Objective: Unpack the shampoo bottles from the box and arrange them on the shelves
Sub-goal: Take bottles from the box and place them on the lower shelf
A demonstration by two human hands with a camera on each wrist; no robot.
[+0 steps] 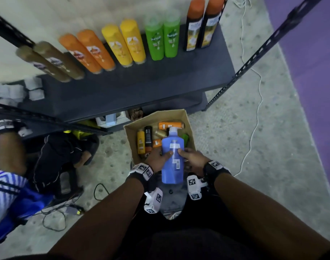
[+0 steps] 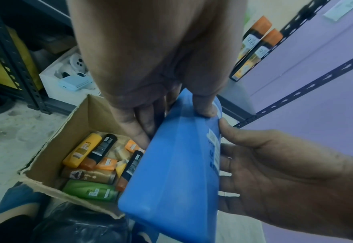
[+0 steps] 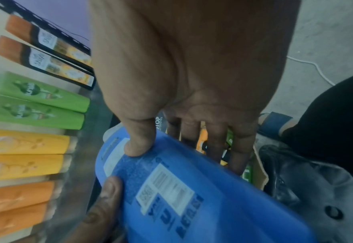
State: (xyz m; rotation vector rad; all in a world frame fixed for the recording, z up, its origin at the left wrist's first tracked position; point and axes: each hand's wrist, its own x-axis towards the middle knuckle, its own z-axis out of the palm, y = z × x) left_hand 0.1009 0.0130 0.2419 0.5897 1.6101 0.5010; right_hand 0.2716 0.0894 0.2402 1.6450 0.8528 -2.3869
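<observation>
I hold a big blue pump bottle (image 1: 172, 162) with both hands, just above the open cardboard box (image 1: 156, 116) on the floor. My left hand (image 1: 159, 157) grips its left side, with the thumb (image 2: 204, 107) on the front. My right hand (image 1: 191, 156) grips the right side, thumb (image 3: 139, 145) on the label face and fingers (image 3: 215, 144) behind. In the box lie several smaller bottles (image 2: 92, 166): yellow, black, orange, brown, green. On the dark shelf (image 1: 141, 87) stand pairs of brown (image 1: 51, 62), orange (image 1: 89, 51), yellow (image 1: 124, 42), green (image 1: 164, 38) and orange-capped black bottles (image 1: 201, 25).
The shelf's front half is bare. Its metal upright (image 1: 254, 59) slants at the right. A white cable (image 1: 254, 113) runs over the concrete floor by a purple wall (image 1: 310, 53). Another person in black trousers (image 1: 63, 152) crouches at the left, near black cables (image 1: 66, 212).
</observation>
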